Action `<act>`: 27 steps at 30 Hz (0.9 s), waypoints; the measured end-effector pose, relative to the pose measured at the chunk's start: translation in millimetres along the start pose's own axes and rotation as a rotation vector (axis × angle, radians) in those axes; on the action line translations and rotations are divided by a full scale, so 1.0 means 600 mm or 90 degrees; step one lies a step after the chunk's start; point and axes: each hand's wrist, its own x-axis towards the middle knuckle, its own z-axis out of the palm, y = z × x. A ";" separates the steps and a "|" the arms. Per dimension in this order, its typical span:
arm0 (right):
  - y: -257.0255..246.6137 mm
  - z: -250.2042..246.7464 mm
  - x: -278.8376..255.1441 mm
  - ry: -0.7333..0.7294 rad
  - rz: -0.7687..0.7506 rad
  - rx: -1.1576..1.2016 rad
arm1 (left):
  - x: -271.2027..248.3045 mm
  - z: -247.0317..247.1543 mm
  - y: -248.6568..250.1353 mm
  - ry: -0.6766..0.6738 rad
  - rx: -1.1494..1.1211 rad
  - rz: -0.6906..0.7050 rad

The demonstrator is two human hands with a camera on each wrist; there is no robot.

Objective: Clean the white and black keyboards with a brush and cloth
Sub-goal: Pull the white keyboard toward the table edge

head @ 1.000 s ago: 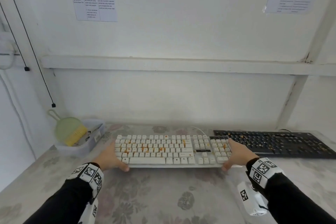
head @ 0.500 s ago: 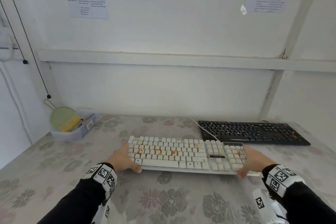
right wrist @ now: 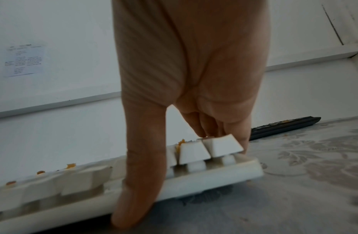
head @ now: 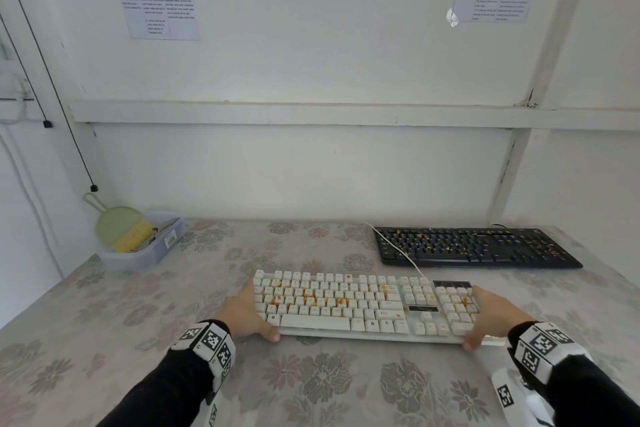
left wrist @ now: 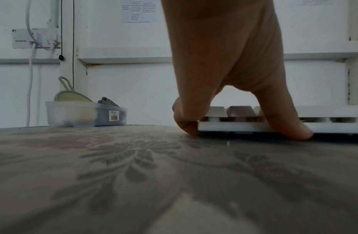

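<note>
while both hands (head: 242,315) clasp white keyboard (head: 360,305), black keyboard (head: 474,248) lies behind.

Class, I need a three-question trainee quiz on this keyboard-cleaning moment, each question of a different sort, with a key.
1. True or false: both hands grip the white keyboard.
2. Where is the brush? A) in the left hand B) in the clear tub C) on the black keyboard
3. Fill in: crumbs on the white keys look ____.

Key
1. True; the right hand holds the other end.
2. B
3. orange
</note>
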 end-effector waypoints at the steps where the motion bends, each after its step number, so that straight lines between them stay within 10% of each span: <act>1: 0.000 0.000 -0.001 -0.001 0.001 -0.001 | -0.001 0.000 0.001 -0.001 0.009 -0.001; 27: -0.016 0.006 0.002 -0.034 0.032 -0.037 | -0.065 -0.006 0.070 -0.018 0.208 -0.038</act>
